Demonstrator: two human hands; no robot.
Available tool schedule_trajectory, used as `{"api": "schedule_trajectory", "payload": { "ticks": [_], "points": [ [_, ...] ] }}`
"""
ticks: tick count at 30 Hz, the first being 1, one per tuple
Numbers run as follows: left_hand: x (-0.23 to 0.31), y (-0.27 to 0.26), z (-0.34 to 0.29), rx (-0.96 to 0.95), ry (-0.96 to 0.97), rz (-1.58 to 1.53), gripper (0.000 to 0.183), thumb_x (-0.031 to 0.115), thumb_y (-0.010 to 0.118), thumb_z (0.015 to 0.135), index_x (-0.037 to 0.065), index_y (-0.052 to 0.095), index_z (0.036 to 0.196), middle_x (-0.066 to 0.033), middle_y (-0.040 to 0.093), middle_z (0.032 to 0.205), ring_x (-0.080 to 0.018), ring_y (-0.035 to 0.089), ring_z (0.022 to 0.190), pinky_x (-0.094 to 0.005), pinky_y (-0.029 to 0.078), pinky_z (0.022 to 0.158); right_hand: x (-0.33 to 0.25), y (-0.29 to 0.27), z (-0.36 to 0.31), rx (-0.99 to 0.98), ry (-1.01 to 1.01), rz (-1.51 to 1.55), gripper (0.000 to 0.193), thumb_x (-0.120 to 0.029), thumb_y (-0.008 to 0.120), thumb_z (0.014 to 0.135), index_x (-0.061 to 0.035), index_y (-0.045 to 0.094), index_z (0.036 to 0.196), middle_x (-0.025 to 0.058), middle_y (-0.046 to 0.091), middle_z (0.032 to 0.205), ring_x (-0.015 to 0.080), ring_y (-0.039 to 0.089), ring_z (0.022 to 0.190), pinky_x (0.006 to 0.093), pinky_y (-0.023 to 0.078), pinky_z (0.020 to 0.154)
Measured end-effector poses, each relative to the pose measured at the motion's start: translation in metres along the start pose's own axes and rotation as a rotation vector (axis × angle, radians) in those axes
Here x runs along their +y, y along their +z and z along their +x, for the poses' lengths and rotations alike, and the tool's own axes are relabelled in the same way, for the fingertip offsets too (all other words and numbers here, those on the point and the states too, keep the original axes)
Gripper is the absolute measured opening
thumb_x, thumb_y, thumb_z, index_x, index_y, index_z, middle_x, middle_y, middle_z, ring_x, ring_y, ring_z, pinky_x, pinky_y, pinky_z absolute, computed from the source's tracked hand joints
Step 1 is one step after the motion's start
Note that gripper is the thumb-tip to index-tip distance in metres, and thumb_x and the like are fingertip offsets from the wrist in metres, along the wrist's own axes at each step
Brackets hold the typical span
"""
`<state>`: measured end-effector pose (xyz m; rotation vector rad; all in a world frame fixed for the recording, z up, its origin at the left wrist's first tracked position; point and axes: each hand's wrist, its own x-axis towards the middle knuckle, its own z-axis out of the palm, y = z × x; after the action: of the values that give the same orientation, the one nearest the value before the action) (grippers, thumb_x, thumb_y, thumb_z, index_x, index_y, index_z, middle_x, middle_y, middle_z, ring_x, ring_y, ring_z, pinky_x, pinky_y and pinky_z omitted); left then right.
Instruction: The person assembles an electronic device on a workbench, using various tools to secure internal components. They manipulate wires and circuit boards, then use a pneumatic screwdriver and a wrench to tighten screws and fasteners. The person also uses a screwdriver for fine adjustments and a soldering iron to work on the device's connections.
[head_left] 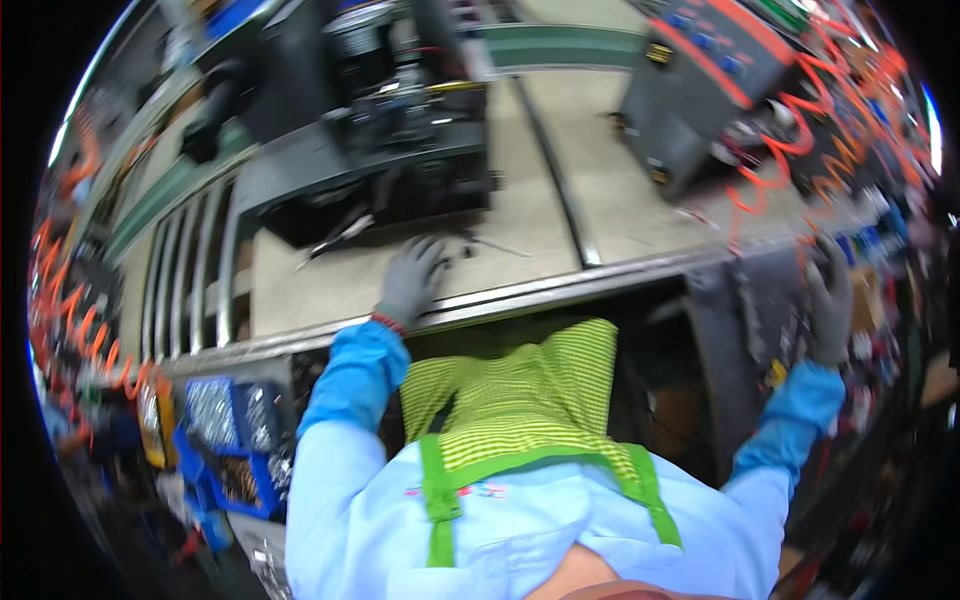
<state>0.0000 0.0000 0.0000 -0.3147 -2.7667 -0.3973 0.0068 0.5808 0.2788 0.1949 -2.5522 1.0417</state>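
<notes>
My left hand (412, 280), in a grey glove, lies on the pale board (510, 235) near the bench's front edge. Its fingers are stretched out, and nothing shows in its grasp. Just beyond it stands a dark metal unit (410, 165) with an open front and exposed parts on top. Small dark bits and a thin pale strip lie right of those fingers. Far to the right, my right hand (828, 305) reaches past the bench edge, close to the orange coiled hoses (785, 125). Motion blurs its fingers, so any hold there is unclear.
A grey box with a red-orange border and blue knobs (700, 95) stands back right. Metal rollers (190, 265) lie left of the board. Blue bins (225, 440) of small hardware sit at lower left. A metal rail (500, 300) edges the bench.
</notes>
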Motion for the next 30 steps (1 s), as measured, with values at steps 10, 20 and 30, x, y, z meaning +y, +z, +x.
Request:
{"api": "schedule_trajectory", "payload": {
  "ticks": [10,20,30],
  "points": [
    [-0.037,-0.04,0.03,-0.036,-0.252,-0.124,0.025,0.024,0.058,0.086,0.009,0.066,0.104,-0.0157,0.063,0.1,-0.035,0.06,0.095,-0.0442,0.049,0.081,-0.186,0.162,0.021,-0.343,-0.503,0.055,0.045,-0.005,0.062,0.077,0.0011,0.056,0.121,0.0125,0.054,0.128,0.0207,0.057,0.104,0.0328,0.048,0.087],
    [-0.038,-0.032,0.041,-0.002,-0.239,-0.053,0.014,0.02,0.058,0.085,0.011,0.065,0.094,-0.0134,0.062,0.093,-0.034,0.06,0.088,-0.0448,0.05,0.076,-0.349,0.373,0.116,-0.094,-0.653,0.287,0.05,-0.024,0.064,0.086,-0.002,0.05,0.128,0.0167,0.058,0.12,0.0275,0.058,0.111,0.0346,0.046,0.094],
    [-0.036,-0.178,0.101,0.351,-0.146,0.021,0.021,0.014,0.061,0.083,0.014,0.061,0.103,-0.0118,0.062,0.098,-0.0341,0.064,0.08,-0.045,0.053,0.067,-0.366,0.458,0.197,-0.228,-0.365,0.83,0.072,-0.025,0.089,0.062,0.0003,0.054,0.118,0.0098,0.065,0.109,0.0171,0.063,0.098,0.0291,0.049,0.088]
  ]
}}
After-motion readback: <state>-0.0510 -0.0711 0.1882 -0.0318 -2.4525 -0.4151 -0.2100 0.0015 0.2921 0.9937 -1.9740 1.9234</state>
